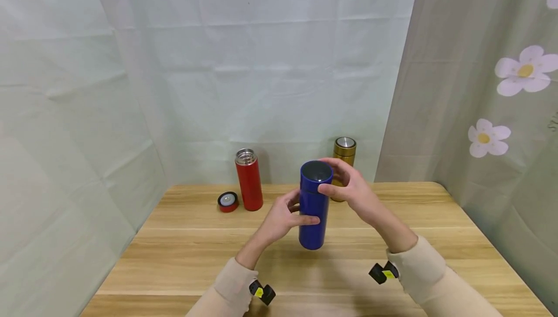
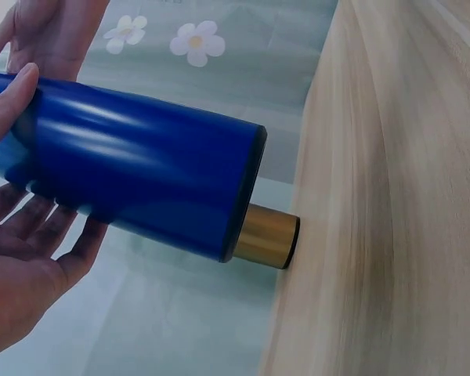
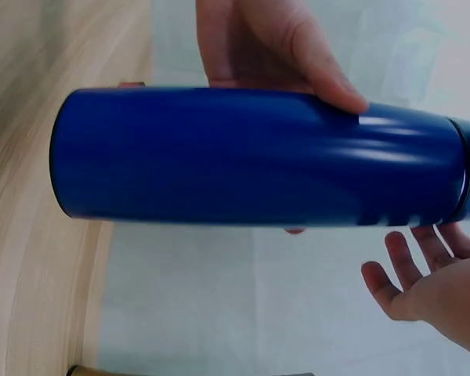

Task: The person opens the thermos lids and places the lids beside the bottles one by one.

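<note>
A blue thermos bottle [image 1: 314, 204], its cap on with a dark, shiny top, is held nearly upright above the table. My left hand [image 1: 282, 219] grips the middle of its body, the thumb across the front. Up at the cap [image 1: 310, 184], my right hand [image 1: 354, 192] pinches with its thumb in front and fingers behind. In the left wrist view, the bottle's dark-rimmed base [image 2: 247, 192] is off the wood. The right wrist view shows a thin dark seam [image 3: 464, 176] between cap and body.
Toward the back left stands a red thermos bottle [image 1: 250, 186] with its steel mouth uncovered. Its red lid [image 1: 228, 205] lies beside it, inner side up. A gold thermos bottle [image 1: 345, 150], capped, stands behind my right hand. Cloth curtains [image 1: 279, 89] hang around the wooden table [image 1: 183, 249].
</note>
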The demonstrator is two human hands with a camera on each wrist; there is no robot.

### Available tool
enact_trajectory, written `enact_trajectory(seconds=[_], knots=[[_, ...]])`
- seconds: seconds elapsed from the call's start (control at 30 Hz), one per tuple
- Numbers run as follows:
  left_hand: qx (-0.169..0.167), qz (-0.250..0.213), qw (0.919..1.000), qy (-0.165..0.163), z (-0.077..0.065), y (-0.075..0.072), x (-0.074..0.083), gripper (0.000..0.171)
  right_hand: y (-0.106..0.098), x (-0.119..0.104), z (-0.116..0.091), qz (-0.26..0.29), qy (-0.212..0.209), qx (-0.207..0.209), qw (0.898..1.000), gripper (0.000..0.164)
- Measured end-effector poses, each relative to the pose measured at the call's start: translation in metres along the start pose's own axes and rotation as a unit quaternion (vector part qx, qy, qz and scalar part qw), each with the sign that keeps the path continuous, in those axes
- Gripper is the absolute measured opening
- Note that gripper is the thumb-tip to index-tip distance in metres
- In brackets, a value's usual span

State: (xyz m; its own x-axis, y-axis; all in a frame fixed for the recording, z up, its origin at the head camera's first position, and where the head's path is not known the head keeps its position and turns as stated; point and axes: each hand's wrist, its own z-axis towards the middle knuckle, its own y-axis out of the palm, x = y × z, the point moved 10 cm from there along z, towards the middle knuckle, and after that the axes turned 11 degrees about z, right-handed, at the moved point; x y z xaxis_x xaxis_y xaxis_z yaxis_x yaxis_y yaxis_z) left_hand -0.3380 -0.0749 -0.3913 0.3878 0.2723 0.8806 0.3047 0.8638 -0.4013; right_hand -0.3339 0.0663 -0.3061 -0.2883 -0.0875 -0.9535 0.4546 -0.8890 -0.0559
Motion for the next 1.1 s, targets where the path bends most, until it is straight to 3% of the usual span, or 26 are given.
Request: enact_trajectory(seconds=[0.33, 0.47, 0.57, 0.73, 0.93, 1.1], knots=[[-0.015, -0.006, 0.9998, 0.006, -0.0006, 0.0040, 0.0007, 0.072, -0.0001, 0.0016, 0.0011, 0.016, 0.017, -0.073, 0.997, 0.058], [-0.017, -0.009, 0.9998, 0.009, -0.0006, 0.0046, 0.0001, 0.073, 0.0006, 0.0011, -0.0002, 0.019, 0.025, -0.084, 0.996, 0.057], [-0.011, -0.005, 0.9999, 0.003, -0.0009, 0.0038, 0.0001, 0.071, 0.0003, 0.0014, -0.0022, 0.011, 0.028, -0.071, 0.997, 0.061], [0.013, 0.007, 0.9998, -0.013, -0.0013, -0.0009, -0.0024, 0.073, 0.0015, 0.0017, -0.0046, -0.034, 0.015, -0.014, 0.999, 0.076], [0.025, 0.012, 0.9994, -0.019, -0.0011, -0.0031, -0.0035, 0.074, 0.0012, -0.0030, -0.0022, -0.079, -0.013, 0.054, 0.995, 0.073], [0.021, 0.012, 0.9996, -0.016, 0.0001, -0.0017, -0.0029, 0.073, -0.0019, -0.0036, -0.0002, -0.052, -0.001, 0.051, 0.997, 0.067]])
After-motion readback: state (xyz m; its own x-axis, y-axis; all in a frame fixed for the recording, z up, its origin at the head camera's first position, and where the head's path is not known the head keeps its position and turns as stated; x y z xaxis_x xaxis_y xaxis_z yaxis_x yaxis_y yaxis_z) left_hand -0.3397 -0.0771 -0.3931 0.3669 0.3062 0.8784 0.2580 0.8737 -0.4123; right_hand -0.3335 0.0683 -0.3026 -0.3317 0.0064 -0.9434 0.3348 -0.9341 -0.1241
